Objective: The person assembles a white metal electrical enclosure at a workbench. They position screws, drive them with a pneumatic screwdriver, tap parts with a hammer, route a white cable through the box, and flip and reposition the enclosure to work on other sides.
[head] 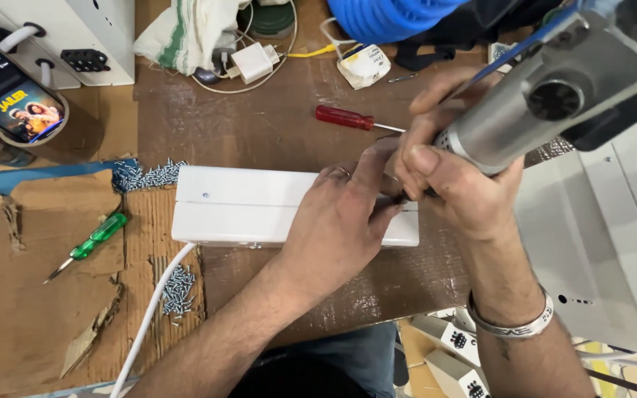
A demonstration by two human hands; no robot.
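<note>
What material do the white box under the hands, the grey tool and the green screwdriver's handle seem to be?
White box: probably plastic, smooth with a soft sheen, though painted metal is possible. Grey tool in the right hand: brushed, matt silver body, likely metal or metallic-look plastic. Green screwdriver: translucent plastic handle, shiny steel-looking shaft. The left hand rests on the box.

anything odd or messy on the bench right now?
Yes. Loose screws lie scattered above the torn cardboard, with a second pile beside the white cable. The cardboard is ripped and peeling. The white box under both hands looks intact.
</note>
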